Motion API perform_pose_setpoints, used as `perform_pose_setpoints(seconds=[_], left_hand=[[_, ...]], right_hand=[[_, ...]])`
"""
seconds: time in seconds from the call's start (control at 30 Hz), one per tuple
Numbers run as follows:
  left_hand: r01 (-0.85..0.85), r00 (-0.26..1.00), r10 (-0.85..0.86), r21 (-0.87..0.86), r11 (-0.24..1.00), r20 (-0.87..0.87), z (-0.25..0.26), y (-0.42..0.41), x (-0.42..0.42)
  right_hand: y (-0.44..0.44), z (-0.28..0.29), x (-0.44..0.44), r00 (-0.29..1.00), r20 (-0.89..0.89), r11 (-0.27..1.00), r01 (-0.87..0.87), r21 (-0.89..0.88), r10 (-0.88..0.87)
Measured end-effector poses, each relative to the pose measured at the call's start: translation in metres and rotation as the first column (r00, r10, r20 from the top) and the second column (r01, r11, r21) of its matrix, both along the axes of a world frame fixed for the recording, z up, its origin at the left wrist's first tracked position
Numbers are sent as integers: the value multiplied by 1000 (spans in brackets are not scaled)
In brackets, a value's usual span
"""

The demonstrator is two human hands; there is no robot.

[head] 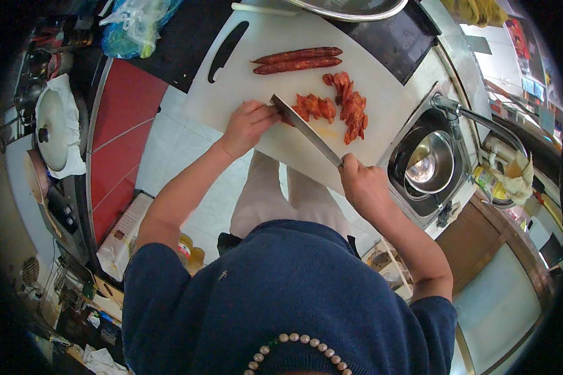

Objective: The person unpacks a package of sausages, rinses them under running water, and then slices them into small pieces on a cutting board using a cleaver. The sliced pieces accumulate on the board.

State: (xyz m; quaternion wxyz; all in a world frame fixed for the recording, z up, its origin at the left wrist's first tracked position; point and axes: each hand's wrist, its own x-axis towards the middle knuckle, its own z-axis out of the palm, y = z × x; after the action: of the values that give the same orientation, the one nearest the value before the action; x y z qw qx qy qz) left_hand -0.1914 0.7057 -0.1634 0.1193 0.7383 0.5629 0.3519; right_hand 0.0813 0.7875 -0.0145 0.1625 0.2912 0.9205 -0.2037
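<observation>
My right hand [363,183] grips the handle of a kitchen knife [307,130], its blade slanting up and left across the white cutting board [384,79]. Near the blade's far end, my left hand [253,124] has its fingers bent over a reddish piece of sausage, mostly hidden by the fingers and the blade. Just right of the blade lies a small heap of sausage slices [315,107]. A longer heap of slices [353,110] lies farther right. Two whole cured sausages [298,60] rest side by side toward the board's far edge.
A sink [396,161] with a metal bowl [429,161] and a faucet [478,115] is at the right. A metal-rimmed vessel [356,10] stands beyond the board. Plastic bags [138,28] lie at the far left. A lidded pan [52,133] is on the left counter.
</observation>
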Motion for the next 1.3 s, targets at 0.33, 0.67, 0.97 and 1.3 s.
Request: perform_pose_setpoints(seconds=[0.33, 0.67, 0.97, 1.3], left_hand=[[-47, 998, 46, -22, 999, -33, 12, 3, 3], [-55, 998, 56, 30, 998, -17, 9, -3, 0], [-71, 997, 71, 18, 997, 27, 7, -2, 0], [-83, 997, 83, -20, 996, -9, 2, -2, -1]], right_hand=[[1, -59, -47, 977, -207, 993, 69, 95, -48], [1, -15, -9, 980, -95, 985, 174, 9, -173], [-1, 6, 5, 999, 7, 997, 53, -51, -52], [5, -26, -35, 998, -60, 1000, -15, -3, 15]])
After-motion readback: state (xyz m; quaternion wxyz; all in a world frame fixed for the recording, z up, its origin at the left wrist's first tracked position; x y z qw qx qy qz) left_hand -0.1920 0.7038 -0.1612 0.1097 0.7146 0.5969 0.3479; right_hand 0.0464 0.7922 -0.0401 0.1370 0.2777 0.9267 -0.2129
